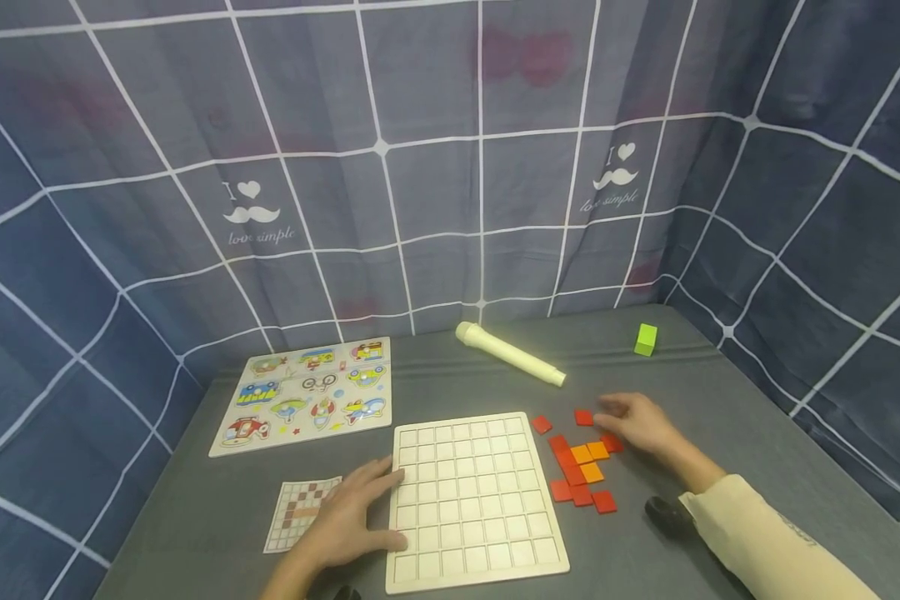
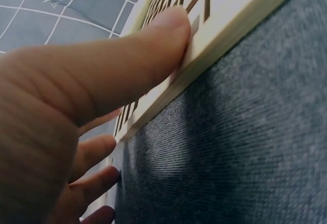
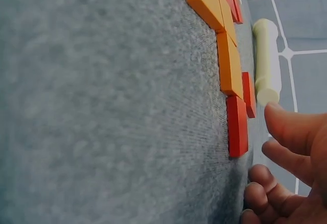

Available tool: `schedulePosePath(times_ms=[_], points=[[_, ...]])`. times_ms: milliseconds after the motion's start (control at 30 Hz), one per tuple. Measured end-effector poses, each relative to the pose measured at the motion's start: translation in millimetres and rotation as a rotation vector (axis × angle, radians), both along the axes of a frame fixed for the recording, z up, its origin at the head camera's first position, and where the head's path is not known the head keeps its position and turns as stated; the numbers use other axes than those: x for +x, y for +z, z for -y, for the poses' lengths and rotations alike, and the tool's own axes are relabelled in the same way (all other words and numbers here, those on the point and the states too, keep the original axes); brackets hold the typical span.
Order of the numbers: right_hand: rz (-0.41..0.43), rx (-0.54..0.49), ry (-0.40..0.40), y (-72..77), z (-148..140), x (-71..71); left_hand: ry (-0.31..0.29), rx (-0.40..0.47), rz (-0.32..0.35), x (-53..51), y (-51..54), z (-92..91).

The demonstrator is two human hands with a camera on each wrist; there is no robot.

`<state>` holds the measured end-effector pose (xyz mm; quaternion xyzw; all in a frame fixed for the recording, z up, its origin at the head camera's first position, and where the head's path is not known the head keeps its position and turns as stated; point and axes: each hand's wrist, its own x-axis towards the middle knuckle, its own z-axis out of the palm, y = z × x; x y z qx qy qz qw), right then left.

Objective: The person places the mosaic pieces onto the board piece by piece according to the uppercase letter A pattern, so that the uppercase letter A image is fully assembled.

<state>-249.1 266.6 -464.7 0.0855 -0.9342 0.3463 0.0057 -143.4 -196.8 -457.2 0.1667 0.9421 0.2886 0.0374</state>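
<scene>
A pale wooden grid board [image 1: 476, 504] lies on the dark grey table. My left hand [image 1: 352, 517] rests at its left edge, and in the left wrist view the thumb [image 2: 171, 27] touches the rim while the fingers spread below. Right of the board lies a loose group of red tiles [image 1: 562, 450] and orange tiles [image 1: 591, 472]. Beside the upper right of this group is my right hand [image 1: 637, 421], loosely bent and holding nothing. The right wrist view has its fingertips near a red tile [image 3: 236, 127], apart from it.
A printed pattern card [image 1: 292, 512] lies left of my left hand. Behind it is a vehicle picture puzzle [image 1: 318, 390]. A cream microphone-shaped stick [image 1: 510, 354] and a lime green block [image 1: 646, 340] lie toward the back. Checked curtains [image 1: 435, 192] close off the back and sides.
</scene>
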Motion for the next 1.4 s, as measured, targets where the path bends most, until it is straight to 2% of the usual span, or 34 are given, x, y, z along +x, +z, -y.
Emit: schedulePosePath(times_ms=[300, 633, 867, 1033, 1267, 1400], points=[[0.076, -0.003, -0.009, 2.7, 3.0, -4.4, -0.053, -0.017, 0.047, 0.8, 4.7, 5.8], [0.108, 0.004, 0.008, -2.3, 2.8, -7.3, -0.123, -0.046, 0.063, 1.4, 1.9, 7.5], [0.080, -0.004, 0.038, -6.7, 3.3, -9.2, -0.127, -0.067, 0.037, 2.0, 2.2, 7.0], [0.046, 0.004, 0.066, -8.1, 3.6, -10.1, -0.129, -0.068, 0.045, 2.4, 2.9, 6.0], [0.004, 0.003, 0.074, -7.8, 2.8, -9.1, -0.114, -0.091, 0.043, 3.3, -2.5, 3.0], [-0.024, 0.013, 0.070, -5.5, 3.8, -9.1, -0.098, -0.077, 0.043, 4.4, -5.8, 0.1]])
